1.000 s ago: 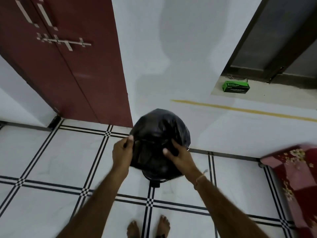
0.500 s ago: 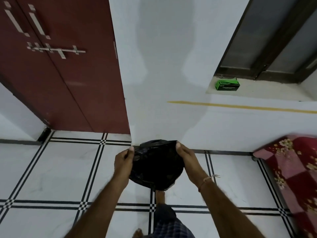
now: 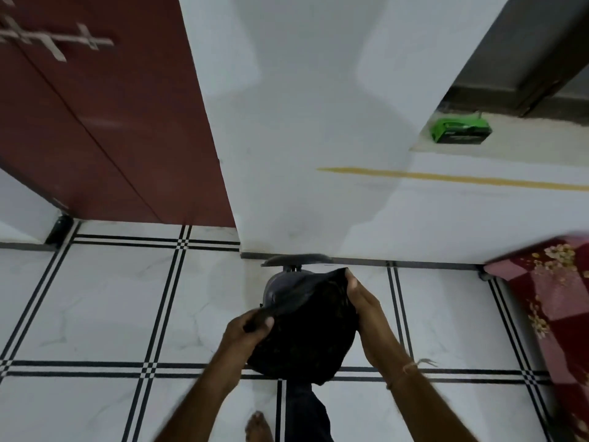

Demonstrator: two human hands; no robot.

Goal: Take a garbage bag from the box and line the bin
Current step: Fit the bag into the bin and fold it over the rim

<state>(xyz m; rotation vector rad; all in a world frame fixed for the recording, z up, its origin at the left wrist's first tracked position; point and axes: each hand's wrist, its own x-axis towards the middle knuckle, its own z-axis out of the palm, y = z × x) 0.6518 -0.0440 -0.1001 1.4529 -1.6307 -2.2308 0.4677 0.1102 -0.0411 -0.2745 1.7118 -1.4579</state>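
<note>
A black garbage bag hangs open between my two hands over a small grey bin that stands on the floor by the wall, its lid tipped up behind it. My left hand pinches the bag's rim on the near left. At the far right of the rim my right hand grips it. The bag covers most of the bin; only the bin's far left rim shows. The green box of bags lies on a ledge at the upper right.
A dark red door is at the left and a white wall straight ahead. A red flowered cloth covers something at the right edge. My bare foot and trouser leg stand on the tiled floor below the bag.
The bag came down from chest height toward the floor and now sits over the bin, which has come into view. My hands spread the rim wider; the view tilted down.
</note>
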